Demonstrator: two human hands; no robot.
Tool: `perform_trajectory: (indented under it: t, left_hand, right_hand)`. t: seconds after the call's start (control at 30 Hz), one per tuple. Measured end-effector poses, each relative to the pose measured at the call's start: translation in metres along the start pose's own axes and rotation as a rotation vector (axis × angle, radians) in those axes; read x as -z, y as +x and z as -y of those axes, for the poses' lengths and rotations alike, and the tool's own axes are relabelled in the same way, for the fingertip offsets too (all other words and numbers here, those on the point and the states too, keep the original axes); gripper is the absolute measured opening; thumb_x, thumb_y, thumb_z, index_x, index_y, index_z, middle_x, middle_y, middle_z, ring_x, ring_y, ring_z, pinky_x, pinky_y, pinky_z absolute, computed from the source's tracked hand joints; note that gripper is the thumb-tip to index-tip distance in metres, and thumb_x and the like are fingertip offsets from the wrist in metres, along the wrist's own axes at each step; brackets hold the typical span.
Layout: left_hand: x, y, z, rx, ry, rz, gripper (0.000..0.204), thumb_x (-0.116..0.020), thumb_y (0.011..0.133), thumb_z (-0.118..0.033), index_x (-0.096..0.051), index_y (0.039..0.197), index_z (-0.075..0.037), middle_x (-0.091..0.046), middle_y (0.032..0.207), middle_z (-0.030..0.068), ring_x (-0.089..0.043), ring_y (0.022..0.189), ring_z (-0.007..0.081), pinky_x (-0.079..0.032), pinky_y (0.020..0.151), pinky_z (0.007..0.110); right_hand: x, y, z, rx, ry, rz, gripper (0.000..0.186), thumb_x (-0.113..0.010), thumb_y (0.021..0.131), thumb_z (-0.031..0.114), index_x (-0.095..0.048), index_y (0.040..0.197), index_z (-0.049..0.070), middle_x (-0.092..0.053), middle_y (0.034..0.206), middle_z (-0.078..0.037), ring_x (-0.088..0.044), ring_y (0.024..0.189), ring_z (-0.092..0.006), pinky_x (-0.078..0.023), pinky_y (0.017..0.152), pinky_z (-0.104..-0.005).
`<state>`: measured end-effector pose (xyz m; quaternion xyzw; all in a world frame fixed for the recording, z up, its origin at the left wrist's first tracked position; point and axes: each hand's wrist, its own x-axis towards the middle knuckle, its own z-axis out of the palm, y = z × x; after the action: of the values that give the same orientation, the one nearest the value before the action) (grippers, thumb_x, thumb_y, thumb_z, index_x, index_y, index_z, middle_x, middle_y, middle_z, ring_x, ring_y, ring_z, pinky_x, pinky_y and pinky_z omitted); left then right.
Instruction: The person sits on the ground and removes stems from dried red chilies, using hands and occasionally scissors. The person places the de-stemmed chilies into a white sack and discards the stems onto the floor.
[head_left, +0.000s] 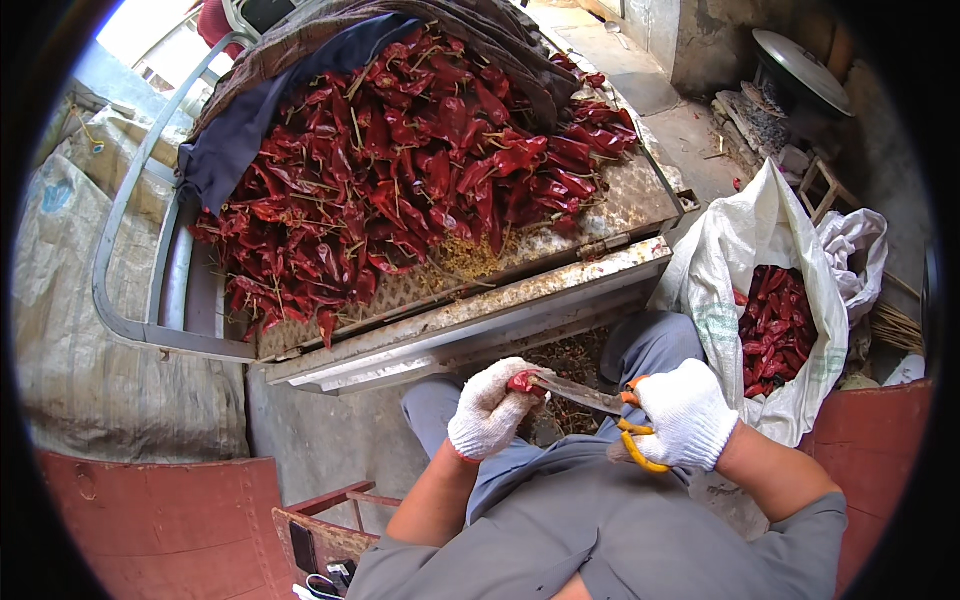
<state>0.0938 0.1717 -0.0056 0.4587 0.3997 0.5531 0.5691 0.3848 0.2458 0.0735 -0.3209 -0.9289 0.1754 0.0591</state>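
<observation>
White knitted gloves cover both my hands. My left hand (492, 408) is closed around a dried red chili pepper (524, 382), mostly hidden by the fingers. In my right hand (688, 414) is a pair of scissors (580, 394) with orange-yellow handles, its blades reaching left to the pepper's end. Whether the blades touch the pepper is hard to tell. Both hands are above my lap, in front of a metal cart bed (480, 312). A large heap of red chili peppers (400, 160) lies on that bed, partly under dark cloth (240, 130).
At the right stands an open white woven sack (715, 262) with chili peppers (775, 330) inside. A curved metal rail (118, 235) bounds the cart's left side. Bulging pale sacks (110, 330) lie beyond it. A wooden stool (320, 530) with a phone is at lower left.
</observation>
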Motion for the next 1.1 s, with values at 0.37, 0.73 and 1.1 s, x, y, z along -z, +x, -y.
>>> perform_trajectory:
  t: [0.37,0.73,1.1]
  left_hand:
    - [-0.004,0.002,-0.011,0.05,0.055,-0.003,0.02,-0.065,0.102,-0.006,-0.066,0.118,0.006,-0.069,0.095,0.0088,-0.064,0.08,0.0141,-0.055,0.072,0.029]
    - [0.003,0.002,-0.014,-0.015,0.135,0.084,0.02,-0.066,0.102,-0.007,-0.065,0.116,0.007,-0.067,0.09,0.0083,-0.059,0.074,0.0132,-0.05,0.068,0.027]
    - [0.0,0.001,-0.007,0.156,-0.007,0.0,0.021,-0.065,0.1,-0.013,-0.065,0.11,0.006,-0.065,0.082,0.0084,-0.059,0.071,0.0157,-0.051,0.067,0.032]
  right_hand:
    - [0.013,0.006,-0.006,0.102,-0.14,0.053,0.041,-0.078,0.079,0.05,-0.071,0.079,0.009,-0.066,0.065,-0.009,-0.065,0.055,-0.0282,-0.043,0.054,-0.0414]
    - [0.01,0.013,0.005,0.015,-0.12,0.258,0.034,-0.08,0.075,0.042,-0.07,0.08,0.01,-0.068,0.065,-0.01,-0.067,0.056,-0.0308,-0.046,0.057,-0.0427]
    - [-0.026,0.003,-0.011,0.011,-0.031,0.017,0.034,-0.079,0.077,0.04,-0.072,0.087,0.008,-0.069,0.072,-0.01,-0.068,0.062,-0.032,-0.048,0.059,-0.0436]
